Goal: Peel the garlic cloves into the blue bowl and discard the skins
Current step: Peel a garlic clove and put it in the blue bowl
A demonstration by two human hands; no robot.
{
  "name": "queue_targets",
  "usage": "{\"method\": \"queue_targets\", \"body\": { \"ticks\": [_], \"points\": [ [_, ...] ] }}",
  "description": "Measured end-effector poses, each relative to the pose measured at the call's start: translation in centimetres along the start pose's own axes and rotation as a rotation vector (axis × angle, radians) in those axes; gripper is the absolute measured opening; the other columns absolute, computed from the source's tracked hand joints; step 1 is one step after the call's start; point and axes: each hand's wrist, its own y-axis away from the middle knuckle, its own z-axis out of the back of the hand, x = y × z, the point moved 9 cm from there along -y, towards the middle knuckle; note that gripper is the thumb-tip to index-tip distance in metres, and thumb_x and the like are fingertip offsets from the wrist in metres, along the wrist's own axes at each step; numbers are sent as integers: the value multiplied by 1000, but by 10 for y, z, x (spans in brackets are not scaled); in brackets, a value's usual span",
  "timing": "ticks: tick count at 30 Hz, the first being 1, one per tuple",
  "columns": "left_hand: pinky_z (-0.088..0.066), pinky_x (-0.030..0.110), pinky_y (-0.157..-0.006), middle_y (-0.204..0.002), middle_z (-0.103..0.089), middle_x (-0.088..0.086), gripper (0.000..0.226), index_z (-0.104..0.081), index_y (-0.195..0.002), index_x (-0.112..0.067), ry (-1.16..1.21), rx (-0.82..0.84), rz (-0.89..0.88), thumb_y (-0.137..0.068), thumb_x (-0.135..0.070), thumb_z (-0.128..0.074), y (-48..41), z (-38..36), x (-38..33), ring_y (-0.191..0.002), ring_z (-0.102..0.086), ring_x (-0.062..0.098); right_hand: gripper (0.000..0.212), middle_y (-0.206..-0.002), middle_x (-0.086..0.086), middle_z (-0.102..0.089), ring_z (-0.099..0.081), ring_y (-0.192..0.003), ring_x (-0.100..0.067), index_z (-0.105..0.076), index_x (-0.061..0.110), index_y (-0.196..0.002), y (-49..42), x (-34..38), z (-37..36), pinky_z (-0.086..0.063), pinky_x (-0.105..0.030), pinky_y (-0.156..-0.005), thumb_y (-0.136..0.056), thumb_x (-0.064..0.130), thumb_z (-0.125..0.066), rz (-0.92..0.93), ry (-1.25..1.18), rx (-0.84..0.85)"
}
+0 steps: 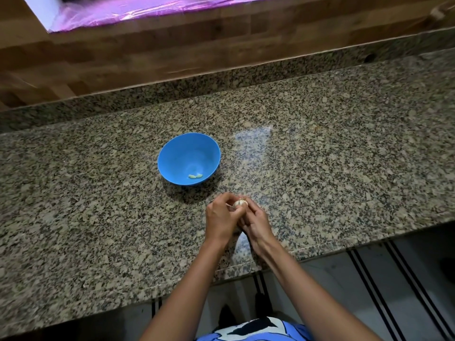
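Where the blue bowl (181, 153) stands: upright on the bench (320, 156), just beyond the hands
Peeled cloves (195, 176): two or three pale pieces on the bowl's floor; that much looks done
Garlic (240, 203): a pale lump with a rooty end, held between both hands near the bowl; skin seemingly on it
Left hand (221, 217): fingers curled, pinching the garlic's near side; a thin sliver juts beside the fingertips, perhaps skin
Right hand (256, 222): fingers curled round the garlic's other side
Skins: none plainly loose on the bench; no bin in view; discarding looks not yet done
Progress: early, I judge; most of the peeling is left
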Motion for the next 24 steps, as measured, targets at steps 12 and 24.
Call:
{"method": "queue_targets", "body": {
  "ticks": [12, 24],
  "points": [
    [-55, 23, -60, -75, -70, -3, 11, -70, -89, -14, -177, -1, -66, -86, -23, -68, 0, 5, -1, -63, -63, 8, 33, -99, -7, -66, -66, -87, -17, -52, 7, -125, -5, 14, 5, -55, -26, -77, -93, 4, -51, 22, 92, -63],
    [-55, 23, -74, -93, -72, 1, 14, -73, -95, -14, 115, 202, 276, -81, -13, -73, -11, 24, 59, -83, -67, 11, 36, -121, 1, -59, -53, -105, -13, -58, 21, -120, -10, 78, 31, -43, -25, -89, -85, 28, -63, 412, 1220, -259]
  ]
}}
